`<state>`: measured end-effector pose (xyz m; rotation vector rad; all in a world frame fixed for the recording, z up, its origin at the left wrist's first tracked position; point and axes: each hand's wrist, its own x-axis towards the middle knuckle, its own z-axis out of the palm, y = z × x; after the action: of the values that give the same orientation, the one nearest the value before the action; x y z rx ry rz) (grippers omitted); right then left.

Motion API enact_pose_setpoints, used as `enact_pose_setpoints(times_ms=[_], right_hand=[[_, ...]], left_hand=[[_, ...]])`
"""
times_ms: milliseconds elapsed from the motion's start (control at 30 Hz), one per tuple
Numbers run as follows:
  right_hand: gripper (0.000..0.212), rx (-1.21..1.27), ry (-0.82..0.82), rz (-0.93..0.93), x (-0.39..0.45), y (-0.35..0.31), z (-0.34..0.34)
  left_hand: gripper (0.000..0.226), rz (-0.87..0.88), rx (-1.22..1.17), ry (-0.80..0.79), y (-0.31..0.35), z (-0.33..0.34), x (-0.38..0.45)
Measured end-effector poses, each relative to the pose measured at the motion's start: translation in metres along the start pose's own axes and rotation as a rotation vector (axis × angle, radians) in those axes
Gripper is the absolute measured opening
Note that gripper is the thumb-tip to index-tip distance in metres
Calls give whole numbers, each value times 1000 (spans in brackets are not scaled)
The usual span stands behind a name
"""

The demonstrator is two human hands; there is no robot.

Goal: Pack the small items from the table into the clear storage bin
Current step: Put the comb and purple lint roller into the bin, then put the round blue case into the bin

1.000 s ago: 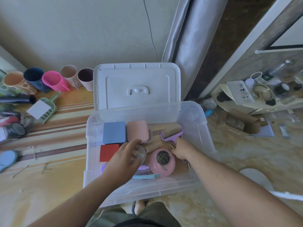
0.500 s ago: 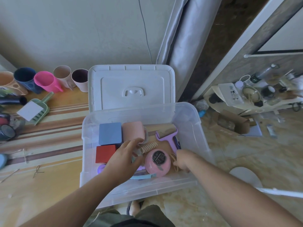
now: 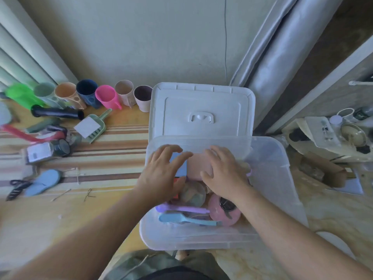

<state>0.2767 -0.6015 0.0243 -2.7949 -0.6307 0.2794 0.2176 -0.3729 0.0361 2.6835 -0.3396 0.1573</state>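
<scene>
- The clear storage bin sits at the bench's edge, directly under both hands, with its white lid leaning upright against the wall beyond the fingertips.
- The left hand reaches down into the bin with fingers spread, laid flat over a blue square pad; it grips nothing.
- The right hand lies just beside the left, fingers splayed as well, pressing on a pink square pad that sits between the two hands; it also clasps nothing.
- Below the left palm, toward the person, a round clear-lidded case lies in the bin, with a sliver of something red showing at the thumb.
- Under the right wrist sits a round pink case with a dark centre.
- Nearer the person than both hands, a purple brush and a blue brush lie side by side along the bin's near wall.
- Well to the left of the left hand, a row of cups lines the wall, and a green scoop, a black tube and a blue insole-shaped piece lie on the bench.
</scene>
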Motion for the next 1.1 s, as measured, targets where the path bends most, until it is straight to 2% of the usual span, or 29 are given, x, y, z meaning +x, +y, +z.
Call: enact_pose_setpoints(times_ms=[133, 267, 400, 567, 667, 733, 933, 1000, 1100], right_hand=[[60, 58, 121, -136, 43, -86, -3], [56, 124, 112, -292, 83, -187, 15], [56, 98, -65, -361, 122, -279, 66], [49, 2, -437, -313, 158, -363, 146], [33, -43, -545, -326, 174, -405, 183], [33, -46, -576, -373, 183, -431, 205], [80, -105, -669, -457, 204, -488, 260], [85, -169, -660, -463, 205, -493, 271], [88, -253, -643, -453, 201, -486, 276]], left_hand=[[68, -171, 59, 107, -75, -57, -8], [68, -414, 122, 50, -169, -84, -65], [64, -655, 120, -55, -265, -83, -154], [70, -922, 148, -147, -350, -90, -243], [69, -984, 152, -140, -393, -107, -261], [75, -1018, 126, -185, -421, -115, -266], [100, -966, -55, -441, -460, -103, -278], [95, -950, -72, -431, -461, -93, -279], [78, -989, -120, -320, -458, -80, -282]])
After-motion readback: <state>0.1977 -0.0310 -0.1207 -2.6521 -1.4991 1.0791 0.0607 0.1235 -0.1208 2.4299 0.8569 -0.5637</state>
